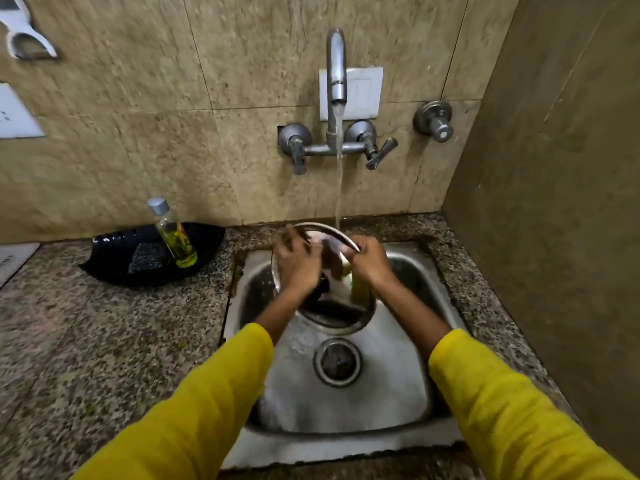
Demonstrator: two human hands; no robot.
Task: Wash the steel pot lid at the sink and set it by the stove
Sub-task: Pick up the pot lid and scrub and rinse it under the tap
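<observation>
The round steel pot lid (330,315) stands tilted over the back of the steel sink (391,386), its black knob facing me. Water from the wall tap (336,64) runs onto its upper rim. My left hand (297,263) grips the lid's left side, fingers over the top edge. Against the lid's right edge my right hand (370,259) presses a yellow-green sponge (358,289). Foam shows between both hands. Much of the lid's face is hidden by my hands.
A black tray (114,261) with a dark scrub pad and a clear bottle of yellow-green liquid (175,237) sits on the speckled granite counter (104,341) left of the sink. A wall rises close on the right. The drain (337,362) is in the basin's middle.
</observation>
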